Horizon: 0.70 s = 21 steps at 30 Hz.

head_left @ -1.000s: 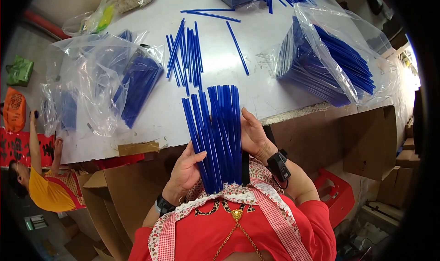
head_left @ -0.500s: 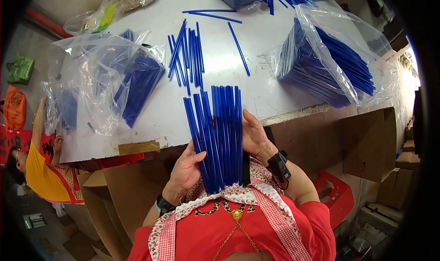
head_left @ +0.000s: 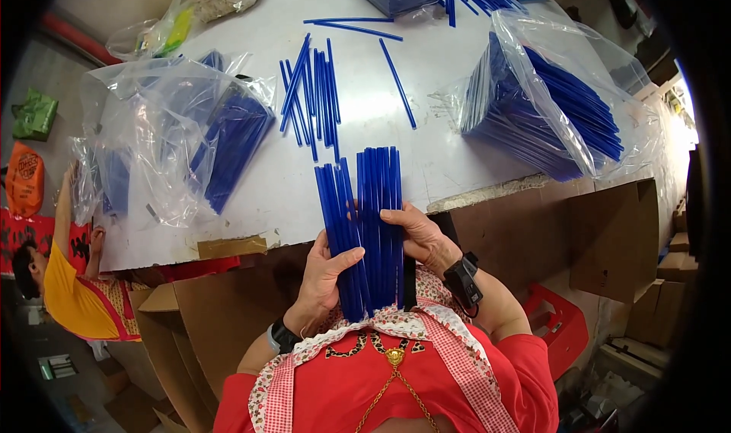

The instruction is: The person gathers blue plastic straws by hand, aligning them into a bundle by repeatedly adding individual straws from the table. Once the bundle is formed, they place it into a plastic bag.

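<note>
White worktable [head_left: 449,106] with loose blue tubes [head_left: 335,90] scattered about; left hand [head_left: 321,277] clamped on the left tube bunch [head_left: 335,212], right hand [head_left: 420,237] on the right tube bunch [head_left: 379,186] (thumbs on top lol).

You stand in a packing workshop. Clear plastic bags [head_left: 141,121] of thin blue plastic tubes [head_left: 575,102] lie left and right on your white table [head_left: 438,155], brown cardboard boxes [head_left: 615,239] below.

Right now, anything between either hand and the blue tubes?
Nothing visible. The left hand holds the left bunch of blue plastic tubes, the right hand the right bunch of blue plastic tubes, bare thumbs over them; contact behind is hidden. Loose blue plastic tubes lie beyond on the white table, not in between.
</note>
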Tool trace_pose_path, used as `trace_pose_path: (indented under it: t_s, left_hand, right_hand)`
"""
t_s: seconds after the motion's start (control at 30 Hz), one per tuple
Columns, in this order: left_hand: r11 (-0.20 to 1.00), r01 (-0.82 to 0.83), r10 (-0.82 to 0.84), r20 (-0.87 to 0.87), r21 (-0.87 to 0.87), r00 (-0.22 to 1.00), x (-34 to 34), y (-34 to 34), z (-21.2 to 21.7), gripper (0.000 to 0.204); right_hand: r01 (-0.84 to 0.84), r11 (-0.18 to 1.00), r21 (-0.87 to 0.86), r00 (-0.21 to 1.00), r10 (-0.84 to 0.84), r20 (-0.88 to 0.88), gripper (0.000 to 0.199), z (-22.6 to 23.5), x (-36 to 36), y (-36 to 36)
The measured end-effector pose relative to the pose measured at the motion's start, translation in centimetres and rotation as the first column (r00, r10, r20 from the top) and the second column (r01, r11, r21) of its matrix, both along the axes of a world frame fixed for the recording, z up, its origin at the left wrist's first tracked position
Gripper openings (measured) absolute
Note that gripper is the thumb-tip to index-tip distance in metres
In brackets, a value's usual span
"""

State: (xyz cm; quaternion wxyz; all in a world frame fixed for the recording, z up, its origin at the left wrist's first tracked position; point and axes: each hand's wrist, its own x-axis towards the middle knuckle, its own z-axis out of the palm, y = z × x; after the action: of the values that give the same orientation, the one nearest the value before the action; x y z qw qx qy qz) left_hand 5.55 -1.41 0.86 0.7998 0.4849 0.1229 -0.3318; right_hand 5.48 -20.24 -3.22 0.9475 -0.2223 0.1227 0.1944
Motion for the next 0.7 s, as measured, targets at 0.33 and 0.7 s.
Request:
trace_pose_path:
  t_s: [0.33,0.7]
  left_hand:
    - [0.995,0.036,-0.04,0.04,0.095,0.998,0.7,-0.8,0.4,0.054]
    - [0.987,0.041,-0.062,0.135,0.158,0.989,4.5,-1.6,1.8,0.044]
  right_hand:
    - [0.063,0.983,-0.175,0.993,-0.08,-0.093,0.036,0.8,0.3,0.5]
    - [0.052,0.995,-0.085,0.989,-0.064,-0.135,0.046,-0.2,0.1,-0.7]
